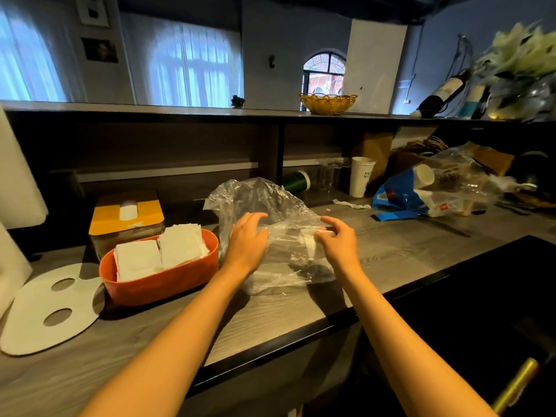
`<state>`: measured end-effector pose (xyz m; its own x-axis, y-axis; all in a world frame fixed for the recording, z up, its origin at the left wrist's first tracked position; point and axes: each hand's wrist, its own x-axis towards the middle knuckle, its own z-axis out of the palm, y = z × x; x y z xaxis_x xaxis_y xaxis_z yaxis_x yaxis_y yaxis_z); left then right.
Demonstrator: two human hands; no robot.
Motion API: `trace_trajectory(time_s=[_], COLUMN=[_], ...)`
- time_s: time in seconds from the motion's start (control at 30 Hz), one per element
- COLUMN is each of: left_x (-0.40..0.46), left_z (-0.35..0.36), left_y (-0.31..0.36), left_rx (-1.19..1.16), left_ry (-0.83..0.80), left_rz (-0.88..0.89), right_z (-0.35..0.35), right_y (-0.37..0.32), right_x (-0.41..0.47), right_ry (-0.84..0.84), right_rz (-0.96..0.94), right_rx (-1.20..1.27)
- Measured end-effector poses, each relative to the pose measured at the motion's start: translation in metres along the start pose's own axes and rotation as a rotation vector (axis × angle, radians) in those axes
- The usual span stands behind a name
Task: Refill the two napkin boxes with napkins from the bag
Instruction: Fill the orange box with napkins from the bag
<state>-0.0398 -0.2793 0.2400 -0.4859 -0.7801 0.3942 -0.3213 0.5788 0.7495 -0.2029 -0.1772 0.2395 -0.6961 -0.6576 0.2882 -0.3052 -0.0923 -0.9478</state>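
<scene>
Clear bag [270,218], nearly empty: left hand [246,242] spread flat on it, right hand [337,239] pinching a napkin [310,240] through the film; pin bag firmly, draw napkin out toward orange box [168,278].

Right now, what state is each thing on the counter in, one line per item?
Orange napkin box: open-topped, filled with two napkin stacks.
Yellow-lidded napkin box: closed, a napkin poking through its slot.
Clear plastic bag: crumpled, nearly empty, a few napkins left inside.
Left hand: fingers relaxed, resting on the bag.
Right hand: pinching the bag's edge.
White paper cup: upright.
Green can: lying on its side.
</scene>
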Motion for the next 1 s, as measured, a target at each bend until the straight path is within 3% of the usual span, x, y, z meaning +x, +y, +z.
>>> trace_trajectory(time_s=[0.13,0.33,0.53,0.63,0.73,0.8,1.0], left_x=[-0.025,-0.055,-0.080,-0.089,-0.099,-0.106,-0.114], left_z=[-0.002,-0.014,-0.041,-0.056,-0.069,-0.072,-0.076], left_y=[0.004,0.010,-0.013,-0.020,-0.025,-0.031,-0.035], left_rx=[-0.088,-0.887,-0.748,-0.825,-0.868,-0.883,-0.874], left_ry=[0.082,-0.139,-0.093,-0.008,0.020,0.024,-0.015], left_rz=[0.065,-0.494,-0.475,-0.543,-0.579,-0.599,-0.578], right_z=[0.011,0.045,0.073,0.079,0.079,0.081,0.081], right_y=[0.002,-0.012,-0.011,-0.005,0.002,0.002,-0.004], right_x=[-0.005,-0.047,-0.081,-0.092,-0.099,-0.103,-0.108], right_ry=[0.005,-0.256,-0.358,-0.351,-0.519,-0.602,-0.644], right_rz=[0.035,0.032,0.011,-0.182,-0.377,-0.410,-0.426], right_rx=[0.119,0.322,0.286,0.161,-0.086,-0.186,-0.226])
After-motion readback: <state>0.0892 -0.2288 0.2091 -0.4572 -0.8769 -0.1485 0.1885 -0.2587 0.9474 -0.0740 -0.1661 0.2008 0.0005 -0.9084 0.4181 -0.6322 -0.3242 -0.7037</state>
